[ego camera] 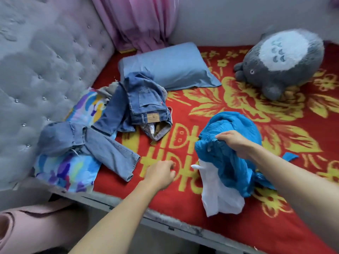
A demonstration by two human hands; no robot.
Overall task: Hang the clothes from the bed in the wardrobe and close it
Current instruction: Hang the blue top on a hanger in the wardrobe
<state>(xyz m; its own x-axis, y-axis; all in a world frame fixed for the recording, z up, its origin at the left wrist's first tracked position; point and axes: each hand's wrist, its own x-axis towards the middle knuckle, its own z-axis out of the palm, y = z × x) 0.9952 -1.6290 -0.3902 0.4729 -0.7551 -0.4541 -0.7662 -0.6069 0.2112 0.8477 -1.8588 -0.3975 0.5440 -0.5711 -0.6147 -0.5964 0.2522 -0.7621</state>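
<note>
**Right hand grips a teal garment on the bed**

The right hand (pixel 236 142) is clamped on a crinkled teal-blue garment (pixel 225 162), fingers curled into a bunch of its pleated fabric near the front of the bed (pixel 256 110), which is covered by a red blanket with yellow flowers. A white garment (pixel 218 197) sticks out from under the teal one towards the bed's edge. The left hand (pixel 161 174) hovers over the blanket just left of the white cloth, fingers loosely curled and holding nothing.

To the left lie crumpled dark blue jeans (pixel 145 101) with a tan waist patch, overlapping a paler pair of jeans (pixel 110 149). Both rest partly on a multicoloured cloth (pixel 73 173) beside the grey tufted headboard (pixel 45 61). A blue pillow (pixel 168 65) and a grey plush toy (pixel 280 59) sit along the far side, below a pink curtain (pixel 139 21).
</note>
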